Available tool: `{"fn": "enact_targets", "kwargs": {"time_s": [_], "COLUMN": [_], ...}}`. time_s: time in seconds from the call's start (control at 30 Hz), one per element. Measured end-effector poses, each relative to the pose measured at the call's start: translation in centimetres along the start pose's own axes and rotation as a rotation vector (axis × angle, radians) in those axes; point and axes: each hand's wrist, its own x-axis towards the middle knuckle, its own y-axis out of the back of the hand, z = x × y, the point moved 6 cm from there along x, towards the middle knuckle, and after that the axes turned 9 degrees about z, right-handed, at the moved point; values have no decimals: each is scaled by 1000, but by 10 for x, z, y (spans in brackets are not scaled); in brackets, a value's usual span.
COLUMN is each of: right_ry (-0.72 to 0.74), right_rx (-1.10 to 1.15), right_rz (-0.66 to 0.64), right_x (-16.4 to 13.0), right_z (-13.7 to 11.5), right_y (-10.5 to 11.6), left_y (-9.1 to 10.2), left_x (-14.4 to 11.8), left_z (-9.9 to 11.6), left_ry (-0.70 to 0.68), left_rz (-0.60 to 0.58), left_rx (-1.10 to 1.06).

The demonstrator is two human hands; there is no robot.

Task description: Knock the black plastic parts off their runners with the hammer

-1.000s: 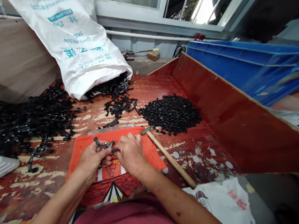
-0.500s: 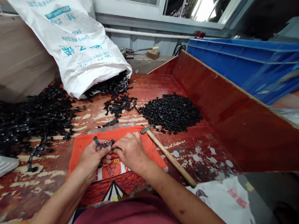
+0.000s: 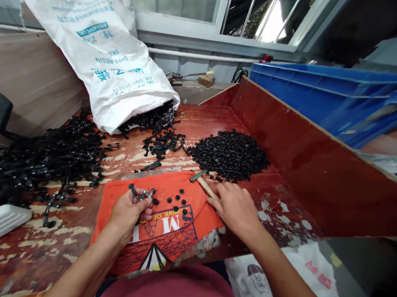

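Note:
My left hand (image 3: 127,213) pinches a black jointed plastic piece (image 3: 145,194) between thumb and fingers, above the orange cloth (image 3: 175,254). Part of that piece is hidden in the hand. On the right, my right hand (image 3: 238,209) is closed over the wooden handle of a hammer (image 3: 207,186); its green head lies at the cloth's upper edge. Several small round black caps (image 3: 177,197) are scattered on the cloth between my hands.
Ahead is a heap of small black caps (image 3: 230,155). Black jointed pieces (image 3: 46,157) pile up at left, and more spill from a white sack (image 3: 122,72). A wooden side board (image 3: 296,145) bounds the right, with a blue crate (image 3: 323,93) behind it.
My right hand has left the black piece and moved right onto the hammer handle. The caps on the cloth now show. My left hand keeps its hold, and the view has shifted slightly.

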Motion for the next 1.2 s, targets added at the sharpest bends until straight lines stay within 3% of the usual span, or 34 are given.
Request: {"fn": "enact_targets", "kwargs": {"time_s": [0.13, 0.3, 0.4, 0.53, 0.67, 0.77, 0.9, 1.03, 1.2], "right_ry": [-94, -147, -127, -11, 135, 148, 193, 138, 168], "right_rx": [-36, 55, 216, 446, 396, 335, 260, 304, 204], "right_rz": [-122, -217, -228, -187, -7, 55, -82, 39, -73], "right_x": [-21, -27, -34, -48, -55, -58, -62, -60, -62], "right_z": [44, 52, 37, -6, -42, -50, -53, -53, -57], "right_y": [-7, -10, 3, 22, 31, 22, 4, 14, -1], "left_y": [1, -1, -2, -2, -3, -3, -4, -4, -4], "left_x": [-1, -5, -6, -4, -3, -4, -3, -3, -2], "left_z": [1, 3, 4, 5, 4, 3, 2, 2, 1], "left_ry": [-19, -70, -75, -79, -62, -51, -49, -42, -27], "left_rz": [12, 21, 10, -9, -17, -22, -30, -23, -19], "left_rx": [0, 10, 24, 34, 26, 17, 17, 18, 29]}}
